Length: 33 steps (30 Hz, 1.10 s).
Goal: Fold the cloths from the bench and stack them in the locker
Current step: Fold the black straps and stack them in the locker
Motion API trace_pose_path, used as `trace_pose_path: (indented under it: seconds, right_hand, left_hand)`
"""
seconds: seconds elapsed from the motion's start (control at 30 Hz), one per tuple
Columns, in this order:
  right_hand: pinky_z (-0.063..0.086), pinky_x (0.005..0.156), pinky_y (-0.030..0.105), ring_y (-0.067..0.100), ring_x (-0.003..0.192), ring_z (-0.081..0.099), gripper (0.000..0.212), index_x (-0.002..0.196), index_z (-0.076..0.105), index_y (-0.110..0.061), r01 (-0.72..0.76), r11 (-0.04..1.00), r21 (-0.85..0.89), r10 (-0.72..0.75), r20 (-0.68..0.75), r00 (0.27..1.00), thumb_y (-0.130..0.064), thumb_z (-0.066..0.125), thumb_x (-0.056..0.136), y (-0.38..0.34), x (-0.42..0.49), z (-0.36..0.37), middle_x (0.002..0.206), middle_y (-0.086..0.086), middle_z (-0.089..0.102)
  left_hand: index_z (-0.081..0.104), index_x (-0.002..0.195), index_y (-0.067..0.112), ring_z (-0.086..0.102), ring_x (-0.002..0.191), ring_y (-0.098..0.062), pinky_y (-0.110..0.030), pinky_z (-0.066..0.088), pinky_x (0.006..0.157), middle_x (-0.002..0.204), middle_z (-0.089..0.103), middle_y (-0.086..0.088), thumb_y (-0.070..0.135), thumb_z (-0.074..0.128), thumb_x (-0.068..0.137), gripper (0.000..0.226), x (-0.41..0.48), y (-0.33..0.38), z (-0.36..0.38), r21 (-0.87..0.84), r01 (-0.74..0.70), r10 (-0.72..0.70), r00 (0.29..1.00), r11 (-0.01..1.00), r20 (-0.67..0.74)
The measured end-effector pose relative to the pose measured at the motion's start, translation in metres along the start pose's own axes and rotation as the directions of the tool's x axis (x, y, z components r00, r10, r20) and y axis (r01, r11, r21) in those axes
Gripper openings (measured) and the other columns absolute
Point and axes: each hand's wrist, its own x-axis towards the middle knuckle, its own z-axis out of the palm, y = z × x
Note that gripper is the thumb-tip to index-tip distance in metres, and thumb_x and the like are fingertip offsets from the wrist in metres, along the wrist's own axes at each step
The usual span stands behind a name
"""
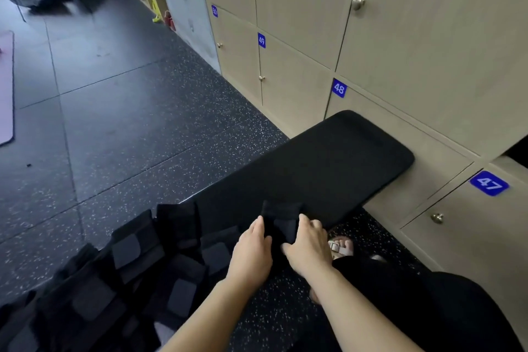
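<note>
Small black folded cloth (281,223) sits on the near end of the long black padded bench (328,163), held between both hands.

Left hand (253,248): fingers curled onto the cloth's left edge, gripping it. Right hand (310,246): fingers bent over the right edge, thumb tucked in at the lower corner, pinching the fabric. Hands are close together and the cloth's top end sticks out beyond the fingertips. Fold count is unclear, since it's black on black.

Just left of the hands, a loose pile of black cloths with grey rectangular patches (137,260) covers the near-left part of the bench and overlaps untidily.

The far end of the bench butts against a wall of beige wooden lockers with round metal knobs (414,37). They carry blue number tags 47 (489,183), 48 (339,88) and 49 (261,40). There is a dark gap at the right edge above tag 47; I can't tell what's inside.

Under and around it all is black speckled rubber tile floor (114,123). The person's toes in a light strapped sandal (341,246) show just right of the right hand. A pink mat edge (5,88) is at far left, well apart.
</note>
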Motion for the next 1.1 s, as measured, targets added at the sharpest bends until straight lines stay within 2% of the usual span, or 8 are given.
trace_pose_path:
  seconds: [0.2, 0.3, 0.37, 0.5, 0.63, 0.8, 0.93, 1.1]
  right_hand:
    - [0.039, 0.101, 0.030, 0.023, 0.127, 0.039, 0.064, 0.146, 0.032, -0.018, 0.031, 0.989, 0.142, -0.026, -0.037, 0.999, -0.016, 0.060, 0.088, 0.000, 0.032, -0.001, 0.142, 0.005, 0.036]
    - [0.043, 0.090, 0.025, 0.019, 0.113, 0.050, 0.063, 0.143, 0.037, -0.020, 0.003, 0.932, 0.364, 0.006, -0.024, 1.000, -0.010, 0.062, 0.086, 0.001, 0.040, -0.004, 0.137, 0.004, 0.042]
    - [0.042, 0.087, 0.023, 0.016, 0.110, 0.053, 0.064, 0.142, 0.040, -0.020, 0.004, 0.882, 0.471, 0.017, -0.040, 0.999, -0.009, 0.063, 0.084, 0.002, 0.044, -0.007, 0.134, 0.003, 0.049]
    - [0.043, 0.078, 0.013, 0.002, 0.091, 0.057, 0.056, 0.131, 0.052, -0.019, 0.079, 0.742, 0.665, 0.014, -0.132, 0.991, -0.003, 0.067, 0.080, 0.002, 0.045, -0.026, 0.116, -0.006, 0.061]
    - [0.054, 0.079, 0.023, 0.010, 0.092, 0.067, 0.042, 0.114, 0.061, -0.020, 0.158, 0.591, 0.791, -0.004, -0.192, 0.981, -0.004, 0.071, 0.076, -0.007, 0.034, -0.057, 0.101, -0.004, 0.070]
    - [0.058, 0.077, 0.034, 0.015, 0.086, 0.069, 0.026, 0.100, 0.067, -0.017, 0.242, 0.595, 0.766, -0.035, -0.276, 0.960, -0.023, 0.074, 0.075, 0.008, 0.011, -0.104, 0.091, -0.002, 0.073]
    - [0.055, 0.082, 0.041, 0.014, 0.089, 0.067, 0.039, 0.097, 0.068, -0.016, 0.319, 0.642, 0.697, -0.023, -0.399, 0.917, -0.043, 0.067, 0.069, 0.037, -0.010, -0.138, 0.092, -0.003, 0.072]
    - [0.054, 0.079, 0.035, 0.015, 0.084, 0.066, 0.016, 0.092, 0.064, -0.016, 0.374, 0.628, 0.682, 0.043, -0.510, 0.859, -0.027, 0.065, 0.081, 0.088, -0.034, -0.188, 0.087, -0.002, 0.070]
  left_hand:
    - [0.045, 0.138, 0.006, 0.050, 0.125, -0.022, -0.020, 0.034, 0.093, 0.131, 0.056, -0.005, 0.014, 0.057, 0.094, 0.046, 0.040, 0.011, -0.002, -0.142, 0.178, -0.182, 0.983, 0.974, -0.015]
    - [0.064, 0.110, 0.011, 0.066, 0.095, -0.016, -0.022, 0.049, 0.078, 0.102, 0.070, 0.001, 0.010, 0.063, 0.087, 0.023, 0.058, 0.009, -0.001, -0.319, 0.220, -0.239, 0.971, 0.922, -0.024]
    - [0.070, 0.104, 0.013, 0.069, 0.082, -0.014, -0.025, 0.055, 0.071, 0.091, 0.073, 0.001, 0.006, 0.064, 0.086, 0.020, 0.063, 0.013, -0.003, -0.478, 0.248, -0.271, 0.962, 0.843, 0.021]
    - [0.065, 0.108, 0.017, 0.070, 0.087, -0.018, -0.029, 0.056, 0.075, 0.097, 0.072, -0.004, 0.005, 0.061, 0.090, 0.022, 0.065, 0.034, -0.015, -0.686, 0.204, -0.245, 0.969, 0.698, 0.039]
    - [0.053, 0.123, 0.029, 0.067, 0.100, -0.013, -0.033, 0.055, 0.090, 0.110, 0.068, 0.003, 0.006, 0.057, 0.092, 0.039, 0.061, 0.066, -0.028, -0.729, 0.057, -0.110, 0.994, 0.683, -0.025]
    - [0.049, 0.118, 0.037, 0.067, 0.103, -0.021, -0.040, 0.056, 0.090, 0.112, 0.068, -0.004, 0.005, 0.058, 0.093, 0.041, 0.045, 0.113, -0.039, -0.779, -0.078, -0.006, 0.995, 0.622, -0.104]
    - [0.054, 0.110, 0.036, 0.071, 0.096, -0.022, -0.045, 0.057, 0.088, 0.107, 0.070, -0.005, 0.009, 0.060, 0.094, 0.031, 0.029, 0.157, -0.034, -0.798, -0.094, 0.071, 0.995, 0.595, -0.064]
    - [0.058, 0.118, 0.026, 0.070, 0.098, -0.023, -0.048, 0.055, 0.091, 0.110, 0.070, -0.005, 0.014, 0.063, 0.094, 0.028, 0.015, 0.219, -0.008, -0.806, -0.114, 0.142, 0.989, 0.581, -0.037]
